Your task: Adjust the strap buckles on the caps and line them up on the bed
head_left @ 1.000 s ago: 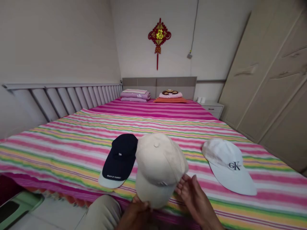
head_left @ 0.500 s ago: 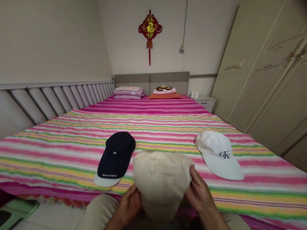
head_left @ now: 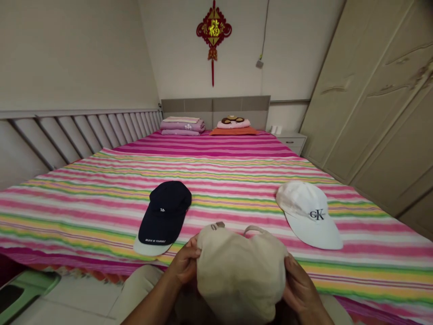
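A beige baseball cap (head_left: 241, 271) is held up over the near edge of the bed, its back strap toward the headboard and its brim out of sight. My left hand (head_left: 186, 261) pinches the cap's left side, and my right hand (head_left: 299, 284) grips its right side. Beyond my left hand lies a navy cap (head_left: 165, 212) with a white brim edge and small white lettering. To the right rests a white cap (head_left: 309, 216) with dark letters on its front.
A striped sheet (head_left: 233, 180) covers the bed. Folded bedding (head_left: 182, 126) and a pillow stack (head_left: 233, 124) sit by the headboard (head_left: 237, 106). Metal railings (head_left: 77, 135) line the left. A wardrobe (head_left: 365, 113) stands right, and a green stool (head_left: 29, 293) is at lower left.
The beige cap has shifted down and slightly right, and tipped so its back strap shows and its brim no longer does. Both hands have moved with it, still holding its sides.
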### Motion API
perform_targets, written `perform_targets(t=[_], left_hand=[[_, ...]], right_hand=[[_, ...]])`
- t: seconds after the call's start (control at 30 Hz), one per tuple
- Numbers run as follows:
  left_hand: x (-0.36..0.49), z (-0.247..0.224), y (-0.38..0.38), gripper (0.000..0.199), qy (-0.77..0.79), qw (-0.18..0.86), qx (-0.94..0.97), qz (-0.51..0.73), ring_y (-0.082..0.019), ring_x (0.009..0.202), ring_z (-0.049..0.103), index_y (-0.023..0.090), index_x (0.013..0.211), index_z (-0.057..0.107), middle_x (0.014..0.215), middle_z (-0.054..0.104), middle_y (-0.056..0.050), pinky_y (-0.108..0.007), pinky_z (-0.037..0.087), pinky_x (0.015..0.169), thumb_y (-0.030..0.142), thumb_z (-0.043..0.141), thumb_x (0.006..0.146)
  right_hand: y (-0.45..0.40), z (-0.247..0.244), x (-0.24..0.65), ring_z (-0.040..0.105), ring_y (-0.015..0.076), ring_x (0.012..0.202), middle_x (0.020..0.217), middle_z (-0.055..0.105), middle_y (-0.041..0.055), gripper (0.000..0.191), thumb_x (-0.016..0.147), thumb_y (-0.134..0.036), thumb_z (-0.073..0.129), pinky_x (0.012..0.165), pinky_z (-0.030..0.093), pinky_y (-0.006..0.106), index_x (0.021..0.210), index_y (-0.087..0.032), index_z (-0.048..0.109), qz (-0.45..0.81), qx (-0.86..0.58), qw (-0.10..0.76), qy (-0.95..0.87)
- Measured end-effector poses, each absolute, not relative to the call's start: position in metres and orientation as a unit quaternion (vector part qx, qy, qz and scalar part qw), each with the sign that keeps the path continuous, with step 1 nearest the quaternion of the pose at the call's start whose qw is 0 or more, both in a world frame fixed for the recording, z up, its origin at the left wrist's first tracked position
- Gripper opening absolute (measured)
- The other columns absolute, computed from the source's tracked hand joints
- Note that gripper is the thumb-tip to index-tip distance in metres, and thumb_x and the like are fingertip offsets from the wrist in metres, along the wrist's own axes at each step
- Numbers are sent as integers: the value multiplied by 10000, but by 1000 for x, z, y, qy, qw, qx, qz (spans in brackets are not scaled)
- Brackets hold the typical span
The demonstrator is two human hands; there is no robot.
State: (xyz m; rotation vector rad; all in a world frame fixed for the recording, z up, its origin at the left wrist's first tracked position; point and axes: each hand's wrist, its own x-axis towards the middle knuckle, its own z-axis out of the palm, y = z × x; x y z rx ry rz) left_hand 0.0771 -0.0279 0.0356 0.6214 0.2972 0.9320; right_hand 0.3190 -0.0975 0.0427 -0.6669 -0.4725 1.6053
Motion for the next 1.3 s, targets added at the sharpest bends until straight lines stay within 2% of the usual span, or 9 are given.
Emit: perform_targets(t=[0.1, 0.3, 0.47, 0.6, 0.83, 1.0, 1.13, 1.3], left_hand=[[81, 38, -29, 431, 131, 845, 298, 424, -244, 756, 638, 111, 879, 645, 758, 690, -77, -336, 465, 737, 57, 631, 452], [83, 42, -29, 312, 150, 847, 342, 379, -212, 686, 639, 100, 808, 663, 704, 681, -91, -295, 471, 673, 212, 717, 523], [82, 49, -29, 290, 175, 838, 362, 370, -159, 563, 613, 101, 769, 666, 627, 668, -65, -240, 457, 568, 172, 736, 497], [81, 51, -26, 272, 193, 829, 361, 380, -136, 560, 596, 98, 724, 663, 618, 661, -54, -218, 443, 559, 131, 742, 467], [85, 62, -28, 211, 214, 822, 370, 377, -92, 521, 563, 93, 675, 648, 603, 641, -33, -185, 414, 526, 143, 749, 497], [89, 74, -29, 184, 235, 809, 393, 368, -76, 484, 525, 99, 641, 622, 558, 603, -15, -177, 381, 493, 172, 746, 527], [92, 89, -27, 201, 230, 802, 408, 371, -73, 485, 508, 102, 640, 612, 554, 584, -11, -180, 369, 494, 212, 746, 539], [95, 103, -27, 247, 249, 796, 436, 339, -74, 474, 504, 107, 661, 623, 572, 589, -15, -178, 355, 470, 243, 766, 512]], right_hand=[[-103, 42, 325, 637, 290, 852, 790, 711, 103, 431, 519, -285, 778, 807, 469, 404, 921, -180, 663, 723, -276, 578, -259], [-104, 41, 329, 662, 265, 734, 765, 709, 95, 325, 536, -221, 766, 734, 494, 376, 846, -166, 682, 732, -285, 543, -297], [-106, 39, 333, 654, 275, 751, 748, 706, 97, 347, 503, -234, 781, 718, 495, 378, 829, -159, 689, 721, -300, 539, -315], [-109, 41, 336, 653, 272, 740, 741, 705, 97, 348, 497, -271, 786, 714, 494, 375, 817, -165, 696, 711, -310, 542, -325], [-110, 42, 340, 650, 279, 735, 814, 695, 131, 541, 521, -388, 756, 715, 487, 390, 1001, -163, 647, 723, -328, 494, -354], [-111, 44, 345, 625, 290, 825, 854, 686, 130, 591, 512, -445, 733, 776, 444, 400, 1022, -166, 628, 717, -336, 482, -374], [-111, 59, 346, 595, 262, 837, 876, 668, 102, 534, 545, -485, 698, 775, 418, 357, 984, -189, 632, 704, -309, 496, -403], [-107, 77, 340, 549, 195, 702, 764, 628, 74, 364, 654, -491, 623, 635, 406, 277, 826, -169, 634, 686, -282, 511, -436]])
